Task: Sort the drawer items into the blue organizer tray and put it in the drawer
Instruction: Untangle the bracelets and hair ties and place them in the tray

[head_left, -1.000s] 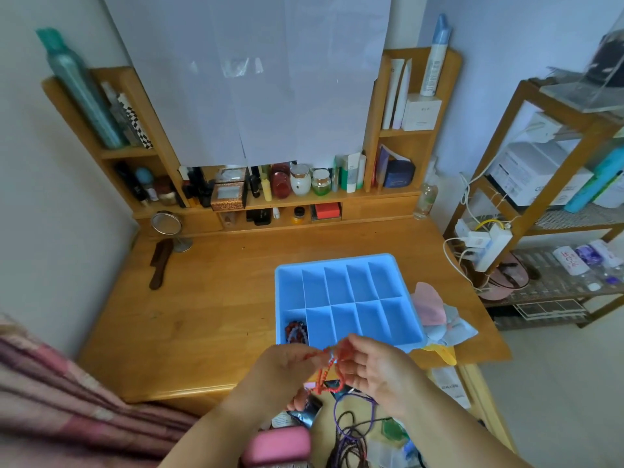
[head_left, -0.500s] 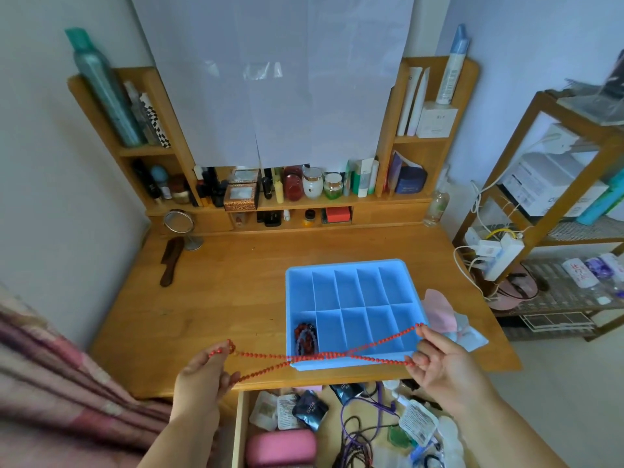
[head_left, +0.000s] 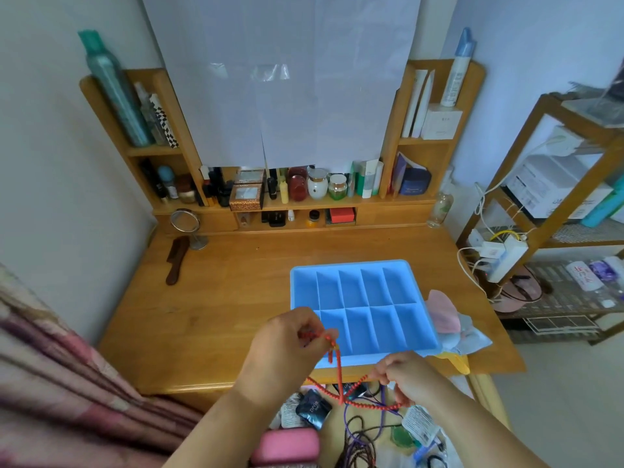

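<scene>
Blue organizer tray (head_left: 354, 271) on desk (head_left: 219, 298), centre-right of frame. Open drawer (head_left: 337, 430) at bottom edge. Left hand (head_left: 287, 349) grip clamped on red bead string (head_left: 339, 383), over tray's near-left corner. Right hand (head_left: 407, 374) fingers pinch same string lower right, above drawer.

Left hand (head_left: 287, 346) raised, fingers curled in a pinch; right hand (head_left: 407, 374) lower, nearer, to the right, likewise pinching.

Pale walls, wooden desk (head_left: 219, 298) (shelved hutch (head_left: 422, 201)), wooden rack (head_left: 574, 184) right
</scene>
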Tool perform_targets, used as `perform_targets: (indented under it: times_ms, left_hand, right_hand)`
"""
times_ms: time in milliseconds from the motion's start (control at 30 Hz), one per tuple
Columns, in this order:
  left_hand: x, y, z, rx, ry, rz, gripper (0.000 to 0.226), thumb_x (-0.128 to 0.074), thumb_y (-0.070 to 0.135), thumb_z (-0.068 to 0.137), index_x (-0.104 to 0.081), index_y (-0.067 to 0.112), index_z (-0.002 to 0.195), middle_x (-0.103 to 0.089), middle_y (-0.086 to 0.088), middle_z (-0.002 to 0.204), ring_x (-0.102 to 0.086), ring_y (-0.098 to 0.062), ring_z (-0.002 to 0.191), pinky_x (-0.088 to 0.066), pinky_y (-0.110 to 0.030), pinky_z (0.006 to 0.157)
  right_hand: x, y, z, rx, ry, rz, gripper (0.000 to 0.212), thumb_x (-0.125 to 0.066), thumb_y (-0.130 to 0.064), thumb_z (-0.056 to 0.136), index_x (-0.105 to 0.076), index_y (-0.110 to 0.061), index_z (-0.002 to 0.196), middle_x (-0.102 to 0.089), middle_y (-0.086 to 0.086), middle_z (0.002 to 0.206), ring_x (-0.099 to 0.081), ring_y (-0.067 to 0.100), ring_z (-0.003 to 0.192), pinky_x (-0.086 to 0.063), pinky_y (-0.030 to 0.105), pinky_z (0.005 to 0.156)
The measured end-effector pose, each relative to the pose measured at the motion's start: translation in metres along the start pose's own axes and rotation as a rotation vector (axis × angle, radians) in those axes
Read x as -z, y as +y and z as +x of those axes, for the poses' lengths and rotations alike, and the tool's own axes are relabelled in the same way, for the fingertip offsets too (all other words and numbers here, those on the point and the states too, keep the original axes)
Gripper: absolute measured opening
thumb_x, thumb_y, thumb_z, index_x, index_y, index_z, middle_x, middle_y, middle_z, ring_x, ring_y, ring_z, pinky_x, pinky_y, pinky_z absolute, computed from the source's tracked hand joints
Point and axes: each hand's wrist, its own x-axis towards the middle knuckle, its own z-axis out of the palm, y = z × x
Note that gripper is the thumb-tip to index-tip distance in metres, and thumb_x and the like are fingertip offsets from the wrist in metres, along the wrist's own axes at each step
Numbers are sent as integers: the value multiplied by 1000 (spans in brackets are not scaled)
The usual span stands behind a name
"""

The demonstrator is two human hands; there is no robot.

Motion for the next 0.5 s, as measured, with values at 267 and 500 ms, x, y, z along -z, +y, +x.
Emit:
perform_targets:
  times_ms: [267,500]
  left_hand:
    - [36,-35,25,459,293,-348,21,-59,34,90,-67,16,81,-42,0,53,-37,-16,54,-36,-29,56]
    - [41,-80,15,558,263,-540,24,-64,31,88,-66,7,86,-37,5,43,-37,-12,41,-37,-37,66]
  right_hand:
    - [20,16,-10,-22,-310,-476,46,-63,-59,75,-61,-23,47,-48,-8,38,-48,9,47,-44,22,61]
    - [24,34,-2,-6,-165,1278,15,-65,-18,76,-54,-7,74,-62,12,72,-60,31,89,-49,45,82]
